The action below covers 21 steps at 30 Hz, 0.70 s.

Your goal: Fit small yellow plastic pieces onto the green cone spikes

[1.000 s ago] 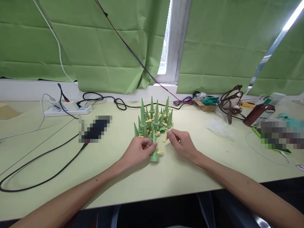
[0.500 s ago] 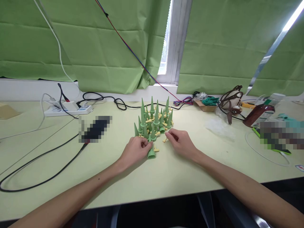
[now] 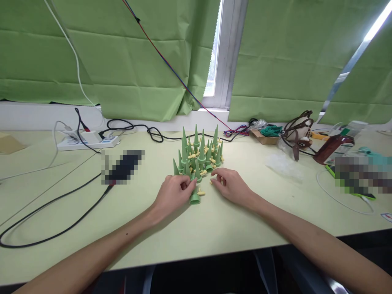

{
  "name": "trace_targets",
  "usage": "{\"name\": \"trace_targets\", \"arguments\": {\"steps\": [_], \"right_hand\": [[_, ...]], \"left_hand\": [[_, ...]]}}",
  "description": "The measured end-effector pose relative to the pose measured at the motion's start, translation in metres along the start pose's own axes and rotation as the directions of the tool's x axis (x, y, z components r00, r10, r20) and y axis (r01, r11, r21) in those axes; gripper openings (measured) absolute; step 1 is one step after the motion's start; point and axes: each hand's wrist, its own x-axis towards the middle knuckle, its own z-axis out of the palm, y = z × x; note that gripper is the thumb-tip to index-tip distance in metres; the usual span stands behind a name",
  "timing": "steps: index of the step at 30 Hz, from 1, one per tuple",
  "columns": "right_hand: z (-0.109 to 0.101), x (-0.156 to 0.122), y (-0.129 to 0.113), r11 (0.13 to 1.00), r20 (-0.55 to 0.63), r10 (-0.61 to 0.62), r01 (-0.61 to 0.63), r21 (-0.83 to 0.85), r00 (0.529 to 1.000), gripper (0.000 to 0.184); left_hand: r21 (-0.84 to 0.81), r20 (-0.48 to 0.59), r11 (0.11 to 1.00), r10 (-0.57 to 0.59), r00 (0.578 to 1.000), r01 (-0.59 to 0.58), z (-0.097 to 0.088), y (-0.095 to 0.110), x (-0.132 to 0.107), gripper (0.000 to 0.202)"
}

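Note:
My left hand point(image 3: 175, 192) is closed in a pinch on a green plastic cone point(image 3: 195, 199), which lies tipped with its hollow round base toward me. A small yellow T-shaped peg point(image 3: 201, 192) sticks out of that cone's right side. My right hand point(image 3: 230, 185) hovers just right of it, thumb and forefinger curled but apart. At the thumb tip a bit of another yellow peg point(image 3: 211, 183) shows; most of it is hidden, and whether the thumb touches it I cannot tell. Just beyond both hands stands a cluster of upright green cones point(image 3: 202, 151) with yellow pegs among them.
On the left are a power strip point(image 3: 88, 141), black cables and a blurred dark device point(image 3: 125, 166). To the right lie a clear plastic bag point(image 3: 283, 165), a small cardboard box point(image 3: 265, 136), a brown bottle point(image 3: 333, 148) and a green-edged phone point(image 3: 352, 183).
My right forefinger and thumb have moved apart, and less of the yellow peg beside them shows. My left hand and its cone have barely shifted.

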Motion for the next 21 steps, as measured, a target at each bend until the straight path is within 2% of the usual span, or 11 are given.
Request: {"name": "trace_targets", "arguments": {"steps": [5,10,15,21], "right_hand": [[0.0004,-0.0004,-0.0019,0.999,0.060,0.008,-0.006,-0.043,0.998,0.020],[0.0012,-0.0007,-0.0028,0.997,0.115,-0.006,0.014,-0.078,0.993,0.012],[0.0003,-0.0011,-0.0046,0.997,0.140,0.001,0.010,-0.076,0.990,0.007],[0.0008,-0.0026,-0.0050,0.996,0.150,-0.025,0.037,-0.075,0.988,0.009]], "left_hand": [[-0.087,-0.035,0.990,0.112,0.993,-0.115,-0.0001,0.0036,-0.0017,0.049],[-0.070,-0.095,0.967,0.236,0.967,-0.243,0.0015,0.0032,-0.0028,0.049],[-0.040,-0.097,0.957,0.284,0.954,-0.289,0.0022,0.0018,-0.0026,0.049],[-0.029,-0.096,0.953,0.298,0.950,-0.302,0.0027,0.0021,-0.0029,0.048]]}}
